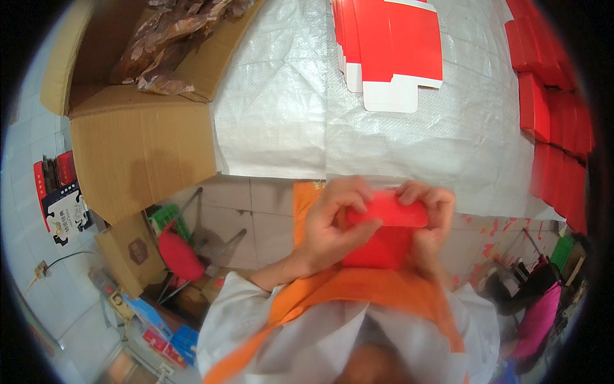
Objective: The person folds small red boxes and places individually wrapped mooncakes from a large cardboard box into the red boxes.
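Observation:
Close to my chest, a red cardboard box (379, 247) is held between both hands, its upper flap or end facing up and slightly blurred. My left hand (336, 221) grips the box's left side, with the thumb lying across the front near the flap's lower edge. At the right side, my right hand (427, 216) has its fingers curled over the top edge. Beyond the hands, a stack of flat red-and-white carton blanks (400, 43) lies on the table covered with white woven plastic sheeting (273, 120).
An open cardboard carton (144, 149) at the left holds clear-wrapped brown items (177, 43). Folded red boxes (547, 110) are piled along the table's right edge. A red-seated stool (180, 252) stands on the floor at left; a pink item (539, 317) is at lower right.

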`<action>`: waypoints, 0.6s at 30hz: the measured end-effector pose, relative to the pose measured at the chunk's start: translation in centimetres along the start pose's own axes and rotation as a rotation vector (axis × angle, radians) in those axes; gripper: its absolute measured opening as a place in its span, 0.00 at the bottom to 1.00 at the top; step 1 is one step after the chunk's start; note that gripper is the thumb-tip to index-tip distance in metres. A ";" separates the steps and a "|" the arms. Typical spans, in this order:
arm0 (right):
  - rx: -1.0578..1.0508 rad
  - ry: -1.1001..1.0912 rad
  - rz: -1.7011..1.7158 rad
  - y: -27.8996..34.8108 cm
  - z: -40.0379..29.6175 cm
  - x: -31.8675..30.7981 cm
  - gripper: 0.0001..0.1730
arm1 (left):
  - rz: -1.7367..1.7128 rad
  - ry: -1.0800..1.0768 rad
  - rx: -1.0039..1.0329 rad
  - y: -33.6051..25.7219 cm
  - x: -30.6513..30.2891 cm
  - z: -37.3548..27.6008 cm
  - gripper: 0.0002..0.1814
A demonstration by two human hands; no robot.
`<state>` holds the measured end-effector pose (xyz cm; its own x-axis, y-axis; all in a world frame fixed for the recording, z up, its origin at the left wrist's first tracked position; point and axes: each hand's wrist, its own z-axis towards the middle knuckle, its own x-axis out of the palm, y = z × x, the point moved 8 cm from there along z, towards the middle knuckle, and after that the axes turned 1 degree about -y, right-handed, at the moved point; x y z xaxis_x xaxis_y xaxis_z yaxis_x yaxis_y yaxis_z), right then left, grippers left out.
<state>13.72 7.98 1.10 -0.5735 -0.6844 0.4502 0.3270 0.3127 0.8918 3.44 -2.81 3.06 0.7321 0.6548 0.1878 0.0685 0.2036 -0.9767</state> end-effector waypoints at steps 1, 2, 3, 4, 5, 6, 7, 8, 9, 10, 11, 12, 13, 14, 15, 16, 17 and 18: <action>0.016 -0.008 -0.067 0.0 0.0 -0.1 0.18 | 0.038 -0.027 -0.042 -0.1 0.0 0.1 0.15; 0.031 -0.017 -0.133 0.0 0.1 -0.2 0.18 | 0.076 -0.054 -0.085 -0.2 0.1 0.2 0.14; 0.046 -0.027 -0.199 0.1 0.2 -0.3 0.18 | 0.115 -0.079 -0.128 -0.1 0.1 0.3 0.13; 0.074 -0.040 -0.223 0.2 0.3 -0.4 0.16 | 0.171 -0.056 -0.111 -0.2 0.2 0.3 0.13; 0.103 -0.052 -0.247 0.2 0.4 -0.4 0.14 | 0.226 -0.032 -0.095 -0.3 0.1 0.4 0.12; 0.135 -0.064 -0.269 0.2 0.4 -0.4 0.13 | 0.283 -0.011 -0.080 -0.4 0.2 0.4 0.11; 0.151 -0.046 -0.290 0.2 0.5 -0.3 0.10 | 0.279 -0.024 -0.106 -0.3 0.1 0.2 0.11; 0.167 -0.028 -0.311 0.2 0.5 -0.3 0.08 | 0.275 -0.038 -0.132 -0.1 0.0 0.1 0.10; 0.179 -0.011 -0.335 0.2 0.6 -0.3 0.06 | 0.268 -0.050 -0.154 0.1 0.0 0.1 0.09; 0.184 -0.018 -0.352 0.3 0.7 -0.4 0.05 | 0.276 -0.043 -0.144 0.0 0.0 0.2 0.08; 0.189 -0.024 -0.370 0.4 0.7 -0.4 0.04 | 0.283 -0.036 -0.135 -0.1 0.0 0.3 0.08; 0.195 -0.033 -0.386 0.4 0.7 -0.4 0.03 | 0.291 -0.028 -0.126 -0.1 0.1 0.4 0.07; 0.197 -0.010 -0.402 0.5 0.7 -0.3 0.03 | 0.274 -0.024 -0.127 0.0 0.1 0.3 0.06; 0.198 0.012 -0.417 0.5 0.8 -0.2 0.04 | 0.257 -0.020 -0.128 0.1 0.1 0.2 0.05; 0.200 0.037 -0.433 0.5 0.9 -0.1 0.05 | 0.240 -0.019 -0.128 0.3 0.1 0.1 0.05; 0.198 0.071 -0.461 0.5 0.9 0.1 0.06 | 0.251 -0.013 -0.107 0.3 0.1 0.1 0.05; 0.195 0.104 -0.489 0.5 0.9 0.2 0.08 | 0.262 -0.007 -0.085 0.3 0.0 0.0 0.06; 0.191 0.139 -0.517 0.5 0.9 0.2 0.10 | 0.274 -0.002 -0.062 0.3 0.1 -0.1 0.06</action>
<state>13.05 8.57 1.67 -0.5143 -0.8564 -0.0452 -0.1190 0.0191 0.9927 3.57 -2.79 2.80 0.7278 0.6807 -0.0835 -0.0901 -0.0258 -0.9956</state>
